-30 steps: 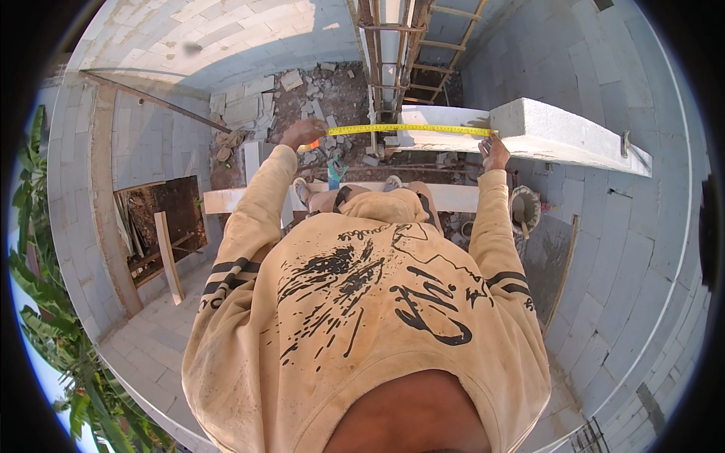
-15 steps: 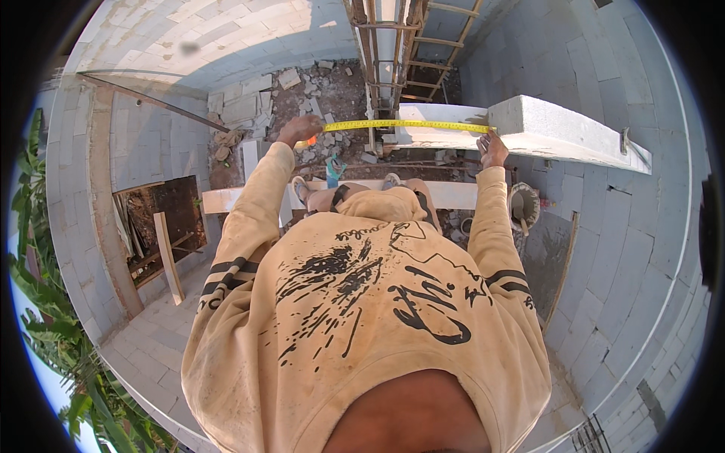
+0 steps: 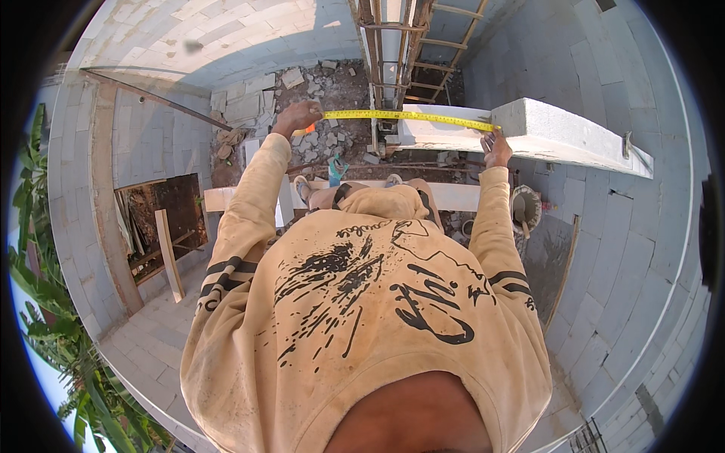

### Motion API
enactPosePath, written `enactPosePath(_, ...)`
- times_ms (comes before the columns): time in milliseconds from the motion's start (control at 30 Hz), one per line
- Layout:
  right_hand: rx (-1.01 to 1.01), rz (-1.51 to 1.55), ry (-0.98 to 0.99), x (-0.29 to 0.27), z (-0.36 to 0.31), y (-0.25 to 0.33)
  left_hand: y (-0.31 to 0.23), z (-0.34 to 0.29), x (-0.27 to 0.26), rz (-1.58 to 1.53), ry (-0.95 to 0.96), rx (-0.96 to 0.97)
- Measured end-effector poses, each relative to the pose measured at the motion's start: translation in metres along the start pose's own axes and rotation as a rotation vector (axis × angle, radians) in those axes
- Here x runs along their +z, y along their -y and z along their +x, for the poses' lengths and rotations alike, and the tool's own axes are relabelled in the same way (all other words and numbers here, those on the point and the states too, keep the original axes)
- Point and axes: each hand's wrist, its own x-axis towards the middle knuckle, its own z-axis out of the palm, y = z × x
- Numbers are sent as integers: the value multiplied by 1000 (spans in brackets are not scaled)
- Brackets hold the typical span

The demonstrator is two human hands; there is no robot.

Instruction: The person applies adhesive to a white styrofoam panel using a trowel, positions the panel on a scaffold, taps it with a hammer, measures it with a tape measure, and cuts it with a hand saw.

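A bright yellow measuring tape (image 3: 377, 115) with dark markings crosses the upper centre of the frame. Below, a tan sweatshirt (image 3: 377, 302) bears black splatter, lettering and sleeve stripes; green leaves (image 3: 84, 374) line the lower left, pale grey block walls (image 3: 623, 249) the right.

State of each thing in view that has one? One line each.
Yellow measuring tape, extended between both hands
Left hand, closed at the tape's left end
Right hand, pinching its right end
Wooden board, standing, tilted
Bucket, open-topped, contents unclear
Rubble, scattered
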Motion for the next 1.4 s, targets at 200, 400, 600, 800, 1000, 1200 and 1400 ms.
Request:
enactPosePath(200, -7, 10, -15, -3, -1, 0, -13, -9, -6, -7, 71, 49)
enactPosePath(400, -19, 24, 5, -6, 5, -3, -8, 2, -3, -25, 85, 14)
enactPosePath(600, -17, 24, 7, -4, 2, -4, -1, 6, 1, -10, 62, 5)
enactPosePath(800, -21, 14, 1, -3, 0, -1, -3, 5, -1, 7, 58, -2)
enactPosePath(1000, -15, 8, -25, -3, -1, 0, -9, -2, -2, -6, 47, -8)
enactPosePath(1200, -24, 17, -12, -3, 0, -2, -11, -7, -4, -11, 53, -3)
enactPosePath(1400, -22, 8, -13, -2, -1, -1, -7, -4, 0, -5, 37, -25)
